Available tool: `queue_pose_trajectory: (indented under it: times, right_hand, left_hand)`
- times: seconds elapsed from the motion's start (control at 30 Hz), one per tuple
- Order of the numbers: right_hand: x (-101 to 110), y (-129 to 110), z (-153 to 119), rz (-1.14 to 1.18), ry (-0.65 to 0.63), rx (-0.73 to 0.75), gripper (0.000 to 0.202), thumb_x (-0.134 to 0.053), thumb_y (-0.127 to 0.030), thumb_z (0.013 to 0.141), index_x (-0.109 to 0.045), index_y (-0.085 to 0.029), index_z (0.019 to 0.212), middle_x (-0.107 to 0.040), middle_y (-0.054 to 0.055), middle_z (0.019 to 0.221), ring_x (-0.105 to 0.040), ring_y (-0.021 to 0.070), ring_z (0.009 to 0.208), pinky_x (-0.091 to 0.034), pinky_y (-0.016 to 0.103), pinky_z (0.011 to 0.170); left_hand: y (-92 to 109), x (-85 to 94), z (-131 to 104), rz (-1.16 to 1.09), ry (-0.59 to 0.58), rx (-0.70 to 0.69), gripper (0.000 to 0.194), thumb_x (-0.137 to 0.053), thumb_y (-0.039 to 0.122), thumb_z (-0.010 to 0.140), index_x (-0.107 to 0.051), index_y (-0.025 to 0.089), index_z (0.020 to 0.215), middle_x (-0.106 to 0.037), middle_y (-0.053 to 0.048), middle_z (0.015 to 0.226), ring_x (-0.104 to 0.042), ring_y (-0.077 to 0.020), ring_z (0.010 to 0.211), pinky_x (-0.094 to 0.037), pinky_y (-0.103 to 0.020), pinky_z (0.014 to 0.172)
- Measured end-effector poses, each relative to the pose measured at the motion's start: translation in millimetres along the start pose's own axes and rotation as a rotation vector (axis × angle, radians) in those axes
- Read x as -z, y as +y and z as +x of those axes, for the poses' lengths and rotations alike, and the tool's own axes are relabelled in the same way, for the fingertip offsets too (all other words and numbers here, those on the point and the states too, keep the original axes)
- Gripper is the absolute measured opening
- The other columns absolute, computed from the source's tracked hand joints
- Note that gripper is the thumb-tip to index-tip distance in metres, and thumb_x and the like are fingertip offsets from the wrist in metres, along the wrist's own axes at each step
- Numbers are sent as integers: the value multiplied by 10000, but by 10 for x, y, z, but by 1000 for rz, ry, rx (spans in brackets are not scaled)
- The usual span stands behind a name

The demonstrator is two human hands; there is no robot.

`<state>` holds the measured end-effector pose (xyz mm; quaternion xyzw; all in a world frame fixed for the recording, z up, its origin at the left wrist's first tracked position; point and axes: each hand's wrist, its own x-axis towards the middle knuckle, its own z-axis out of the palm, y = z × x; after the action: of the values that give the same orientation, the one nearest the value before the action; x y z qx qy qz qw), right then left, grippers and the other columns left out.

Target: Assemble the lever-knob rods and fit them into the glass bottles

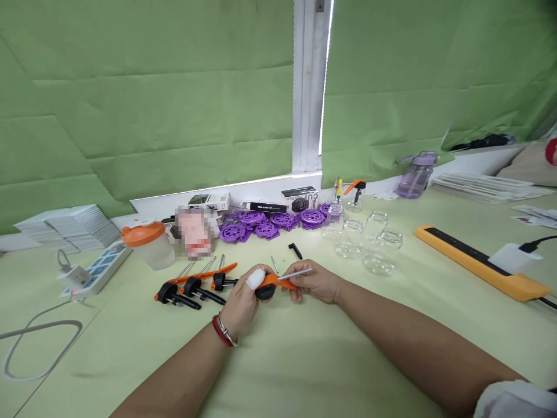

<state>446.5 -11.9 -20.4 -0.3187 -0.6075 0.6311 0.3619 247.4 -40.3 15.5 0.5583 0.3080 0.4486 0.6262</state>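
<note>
My left hand (243, 299), its thumb wrapped in white, is closed round an orange and black part (265, 289). Across from it, my right hand (317, 281) pinches a thin silver rod (296, 273) beside the orange end of that part. Left of my hands lie three black pieces (191, 290) with orange levers and metal rods. A small black piece (295, 251) and a thin metal pin (274, 265) rest on the table beyond my fingers.
Purple wheel-shaped parts (266, 228) are piled at the back, near clear glass jars (378, 262). An orange-lidded cup (152, 247) and a white power strip (102, 267) stand left. On the right are an orange power strip (470, 264) and a purple bottle (415, 177).
</note>
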Motion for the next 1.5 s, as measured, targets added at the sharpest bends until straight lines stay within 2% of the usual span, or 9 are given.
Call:
queue_pose_trajectory:
  times: [0.13, 0.3, 0.43, 0.67, 0.87, 1.13, 1.2, 1.37, 1.5]
  right_hand:
    - [-7, 31, 130, -699, 257, 281, 242, -458, -243, 893, -656, -154, 1001, -668, 95, 966, -595, 203, 925, -460, 363, 822]
    - [-108, 54, 214, -1378, 56, 411, 291, -443, -27, 808, -630, -124, 1009, -614, 137, 1101, -540, 233, 987, -399, 387, 868]
    - [-213, -11, 152, -1569, -59, 431, 190, -436, -57, 842, -618, -113, 836, -629, 90, 815, -546, 182, 780, -409, 322, 793]
    - [-495, -157, -86, -1738, -317, 738, 229, -403, -39, 862, -600, -142, 807, -621, 56, 727, -525, 158, 712, -394, 304, 823]
    - [-809, -178, -269, -1665, -383, 967, 201, -483, -46, 794, -604, -176, 700, -590, 33, 604, -463, 143, 554, -400, 304, 673]
    - [-946, -214, -377, -1423, -435, 1004, 166, -488, -79, 788, -592, -203, 755, -629, 8, 680, -518, 132, 602, -411, 275, 614]
    - [-919, -293, -356, -1180, -306, 943, 149, -472, -129, 807, -596, -205, 838, -664, 16, 783, -564, 128, 677, -442, 267, 657]
    - [-738, -584, -256, -412, 408, 544, 78, -532, -258, 833, -583, -200, 820, -644, 30, 763, -609, 139, 696, -502, 284, 671]
    - [-586, -696, -165, -83, 555, 456, 171, -648, -327, 760, -573, -188, 826, -628, 19, 703, -625, 153, 676, -540, 325, 678]
  left_hand:
    - [-5, 19, 46, -170, 118, -57, 268, -436, 384, 873, -565, 151, 900, -492, 6, 636, -397, -90, 518, -300, -233, 510]
    - [-14, 29, 68, -250, 174, -85, 274, -444, 393, 869, -558, 149, 918, -558, -23, 679, -421, -91, 497, -335, -245, 507]
    - [-29, 42, 78, -271, 189, -80, 290, -460, 413, 863, -561, 146, 918, -566, -27, 682, -438, -94, 496, -344, -244, 499]
    - [-26, 53, 85, -281, 203, -45, 358, -494, 476, 835, -569, 135, 916, -541, -16, 645, -446, -94, 501, -354, -241, 498]
    - [-11, 25, 75, -265, 164, -6, 398, -487, 509, 831, -563, 131, 929, -541, -18, 657, -428, -86, 492, -339, -237, 492]
    - [-34, -9, 47, -219, 52, 60, 425, -468, 516, 839, -562, 119, 957, -532, -15, 663, -421, -84, 492, -335, -242, 505]
    - [-37, -27, 26, -196, 38, 84, 413, -475, 512, 838, -563, 126, 956, -510, 3, 639, -420, -85, 504, -333, -236, 511]
    - [-82, -96, -5, -184, -8, 108, 405, -439, 513, 859, -566, 141, 957, -484, 17, 618, -413, -91, 526, -332, -234, 520]
    - [-119, -151, -18, -196, -79, 98, 483, -391, 559, 861, -565, 129, 994, -471, 10, 629, -403, -93, 519, -332, -248, 525]
